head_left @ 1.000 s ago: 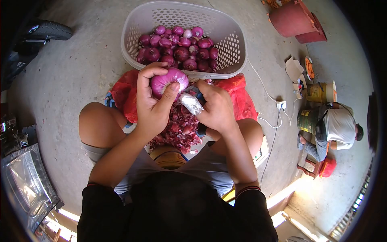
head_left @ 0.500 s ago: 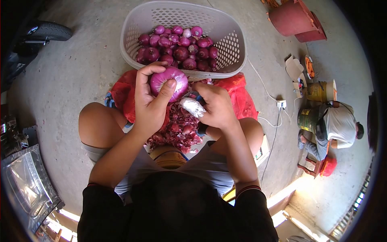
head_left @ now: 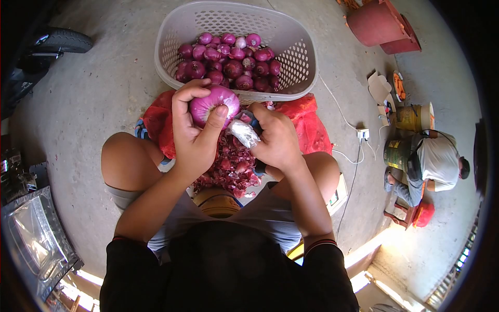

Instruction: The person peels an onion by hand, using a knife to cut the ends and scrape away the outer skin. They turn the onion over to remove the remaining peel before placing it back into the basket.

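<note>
Head-cam view looking down at a seated person, knees apart, on a concrete floor (head_left: 104,99).

Far left: a tyre (head_left: 62,39) at the frame edge, well apart from the work.

Centre-left: left hand (head_left: 192,143) is clamped on a red onion (head_left: 210,104), fingers over the top and thumb pressed on the near side. The onion is held up in front of the body, just this side of the basket rim, and its skin looks pale and partly stripped.

Centre: a pile of purple peelings (head_left: 231,166) lies btw the knees, on a red mesh bag (head_left: 309,125).

Centre-right: right hand (head_left: 275,143) is curled, fingers folded in, w/ a white-wrapped tip (head_left: 243,132) touching the onion's lower right side. It could be a taped finger or a small tool; can't tell, nor whether the hand grips anything.

Above: a grey plastic basket (head_left: 306,78) holds many peeled red onions (head_left: 228,62).

Far right: another person (head_left: 431,164) crouches by a yellow bucket, well apart.

Judgement: peeling is mid-way on this onion. The next move calls for a steady left grip while the right tip catches loose skin, w/ care not to gouge the flesh.
</note>
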The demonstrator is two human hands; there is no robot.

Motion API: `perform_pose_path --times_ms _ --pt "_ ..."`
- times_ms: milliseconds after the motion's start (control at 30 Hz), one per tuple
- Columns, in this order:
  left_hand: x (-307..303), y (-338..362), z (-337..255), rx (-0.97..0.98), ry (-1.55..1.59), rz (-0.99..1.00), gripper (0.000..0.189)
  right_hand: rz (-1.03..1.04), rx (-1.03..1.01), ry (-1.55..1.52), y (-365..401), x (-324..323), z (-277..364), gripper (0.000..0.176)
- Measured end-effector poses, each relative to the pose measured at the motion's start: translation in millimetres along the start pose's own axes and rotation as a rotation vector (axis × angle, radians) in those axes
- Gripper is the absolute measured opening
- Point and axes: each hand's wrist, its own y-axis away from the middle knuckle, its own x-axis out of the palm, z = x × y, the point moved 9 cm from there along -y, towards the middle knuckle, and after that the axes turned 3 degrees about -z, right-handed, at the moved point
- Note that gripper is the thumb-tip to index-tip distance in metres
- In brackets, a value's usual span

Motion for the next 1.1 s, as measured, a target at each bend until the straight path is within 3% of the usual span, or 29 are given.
perform_pose_path --times_ms 167,533,867,1100 --pt "1.3 -0.5 -3.0 0.035 -0.028 0.005 0.033 0.003 -0.041 -0.036 0.0 3.9 1.0 0.026" --pt "1.6 2.2 20.6 -0.263 0.286 -0.041 0.029 0.096 -0.229 0.003 0.7 0.5 10.2 0.028" --pt "6.4 5.9 30.2 -0.457 0.412 -0.041 0.026 -0.007 -0.049 -0.05 -0.9 -9.4 -6.9 0.036" --pt "7.6 5.2 25.1 -0.362 0.344 -0.014 0.027 -0.008 -0.127 0.038 -2.8 -6.9 1.7 0.032"
